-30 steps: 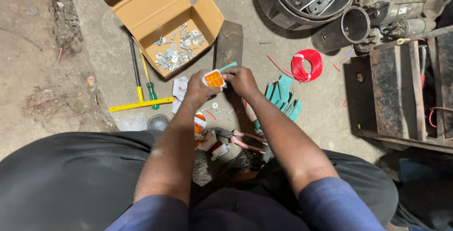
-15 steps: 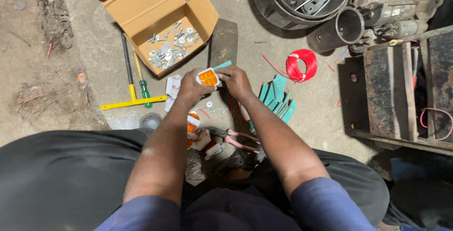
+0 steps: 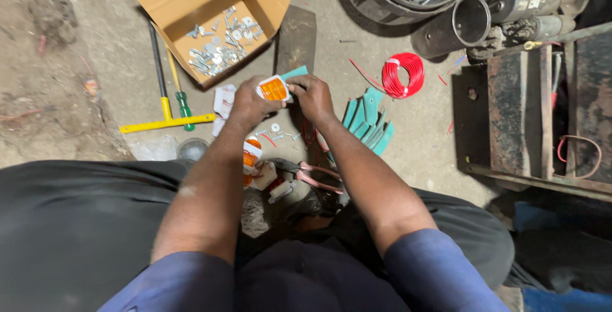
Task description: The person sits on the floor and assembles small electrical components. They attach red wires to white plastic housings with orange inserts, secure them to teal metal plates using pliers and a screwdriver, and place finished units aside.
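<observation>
Hands, left hand [image 3: 245,103] and right hand [image 3: 310,95], fingers closed around orange lamp unit [image 3: 274,88] above floor [image 3: 108,50], assembly apparently midway, loose screws [image 3: 280,135] and similar units [image 3: 252,156] lying below.

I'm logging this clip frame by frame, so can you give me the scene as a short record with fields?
Setting: concrete floor, person seated, seen from above
Left hand: grips small orange lamp in white housing
Right hand: fingertips on the lamp's right edge
Open cardboard box: holds loose metal screws and washers
Left of hands: yellow T-handle tool, green-handled screwdriver
Right of hands: teal strips, red wire coil
Below hands: more orange lamps, pink-handled pliers
</observation>
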`<state>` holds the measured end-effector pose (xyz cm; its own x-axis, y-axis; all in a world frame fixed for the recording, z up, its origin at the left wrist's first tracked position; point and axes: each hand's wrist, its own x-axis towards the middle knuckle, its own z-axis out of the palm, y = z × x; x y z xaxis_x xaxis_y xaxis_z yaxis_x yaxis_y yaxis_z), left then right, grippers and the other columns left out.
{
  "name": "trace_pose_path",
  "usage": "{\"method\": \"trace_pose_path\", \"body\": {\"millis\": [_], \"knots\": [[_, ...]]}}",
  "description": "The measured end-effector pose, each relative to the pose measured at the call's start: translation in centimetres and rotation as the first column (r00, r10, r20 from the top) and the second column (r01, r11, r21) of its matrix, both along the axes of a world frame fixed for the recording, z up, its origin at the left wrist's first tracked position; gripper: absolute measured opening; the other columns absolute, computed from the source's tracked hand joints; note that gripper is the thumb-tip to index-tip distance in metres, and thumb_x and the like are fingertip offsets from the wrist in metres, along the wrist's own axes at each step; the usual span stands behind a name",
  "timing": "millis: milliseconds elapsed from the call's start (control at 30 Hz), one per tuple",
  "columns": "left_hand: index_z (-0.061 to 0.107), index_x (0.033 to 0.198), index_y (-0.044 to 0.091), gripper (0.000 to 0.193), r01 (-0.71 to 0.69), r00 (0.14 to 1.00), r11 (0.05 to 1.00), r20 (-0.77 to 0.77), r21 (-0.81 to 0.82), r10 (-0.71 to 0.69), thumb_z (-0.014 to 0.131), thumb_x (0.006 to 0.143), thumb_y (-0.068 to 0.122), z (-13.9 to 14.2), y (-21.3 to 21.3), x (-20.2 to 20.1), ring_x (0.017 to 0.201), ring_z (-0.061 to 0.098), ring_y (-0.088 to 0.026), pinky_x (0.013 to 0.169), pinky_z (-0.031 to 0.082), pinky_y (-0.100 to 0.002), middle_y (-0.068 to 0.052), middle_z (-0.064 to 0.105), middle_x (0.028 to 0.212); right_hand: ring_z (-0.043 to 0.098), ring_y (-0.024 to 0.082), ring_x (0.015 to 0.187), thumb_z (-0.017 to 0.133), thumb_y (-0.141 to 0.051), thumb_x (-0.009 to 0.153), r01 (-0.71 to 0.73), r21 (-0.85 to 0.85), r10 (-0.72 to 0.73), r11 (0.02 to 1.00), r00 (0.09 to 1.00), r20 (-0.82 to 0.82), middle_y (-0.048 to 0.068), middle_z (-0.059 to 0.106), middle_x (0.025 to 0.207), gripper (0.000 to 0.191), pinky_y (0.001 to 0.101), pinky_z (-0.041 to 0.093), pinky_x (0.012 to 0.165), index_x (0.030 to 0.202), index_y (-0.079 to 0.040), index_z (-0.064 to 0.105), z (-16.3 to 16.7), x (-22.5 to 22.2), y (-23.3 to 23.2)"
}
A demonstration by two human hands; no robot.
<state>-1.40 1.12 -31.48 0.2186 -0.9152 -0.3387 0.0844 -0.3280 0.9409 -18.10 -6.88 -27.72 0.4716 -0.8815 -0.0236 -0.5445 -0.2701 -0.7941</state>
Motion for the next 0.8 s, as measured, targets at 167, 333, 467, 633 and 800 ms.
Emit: {"method": "trace_pose_path", "body": {"millis": [167, 333, 467, 633, 800], "knots": [[0.068, 0.112, 0.001, 0.056, 0.025, 0.999, 1.0, 0.036, -0.01, -0.025, 0.093, 0.063, 0.01, -0.2, 0.1, 0.0, 0.089, 0.071, -0.014, 0.079, 0.058, -0.029, -0.007, 0.075, 0.098, 0.074, 0.029, 0.093, 0.074, -0.013, 0.088, 0.049, -0.01, -0.05, 0.999, 0.998, -0.034, 0.016, 0.076, 0.1, 0.018, 0.0363, 0.056, 0.086, 0.102, -0.003, 0.078, 0.5, 0.4, 0.7], [0.068, 0.113, 0.001, 0.058, 0.015, 0.998, 1.0, 0.062, -0.01, -0.014, 0.093, 0.061, 0.01, -0.2, -0.1, 0.1, 0.09, 0.072, -0.014, 0.081, 0.058, -0.029, -0.008, 0.076, 0.1, 0.073, 0.029, 0.095, 0.074, -0.014, 0.088, 0.051, -0.037, -0.051, 0.998, 0.998, -0.02, 0.016, 0.076, 0.103, 0.02, 0.0368, 0.056, 0.087, 0.105, -0.003, 0.077, 1.4, 1.1, 0.6], [0.068, 0.115, 0.001, 0.061, 0.019, 0.996, 1.0, 0.088, 0.01, -0.02, 0.094, 0.061, 0.011, -0.1, -0.2, 0.2, 0.091, 0.071, -0.015, 0.082, 0.057, -0.03, -0.008, 0.076, 0.101, 0.074, 0.03, 0.096, 0.073, -0.015, 0.089, 0.097, -0.017, -0.095, 0.995, 0.993, 0.067, 0.015, 0.075, 0.105, 0.024, 0.038, 0.056, 0.088, 0.11, -0.003, 0.073, 1.8, 0.0, 1.5], [0.067, 0.115, 0.002, 0.061, 0.014, 0.992, 0.999, 0.127, 0.036, -0.018, 0.094, 0.061, 0.01, 0.2, -0.3, 0.2, 0.092, 0.071, -0.016, 0.082, 0.057, -0.03, -0.008, 0.074, 0.102, 0.069, 0.037, 0.099, 0.069, -0.029, 0.098, 0.077, 0.075, -0.046, 0.994, 0.937, -0.345, 0.017, 0.072, 0.105, 0.024, 0.0449, 0.054, 0.088, 0.105, -0.006, 0.072, 1.0, -5.3, 7.0], [0.068, 0.113, 0.003, 0.057, 0.033, 0.99, 0.999, 0.135, 0.022, -0.036, 0.094, 0.062, 0.01, 1.0, -0.2, 0.2, 0.093, 0.072, -0.017, 0.085, 0.057, -0.03, -0.008, 0.076, 0.102, 0.064, 0.036, 0.112, 0.069, -0.049, 0.086, -0.259, 0.412, 0.487, 0.874, 0.471, -0.736, 0.016, 0.067, 0.119, 0.053, 0.0516, 0.052, 0.091, 0.123, -0.011, 0.059, -1.1, -8.6, 13.0]]}}
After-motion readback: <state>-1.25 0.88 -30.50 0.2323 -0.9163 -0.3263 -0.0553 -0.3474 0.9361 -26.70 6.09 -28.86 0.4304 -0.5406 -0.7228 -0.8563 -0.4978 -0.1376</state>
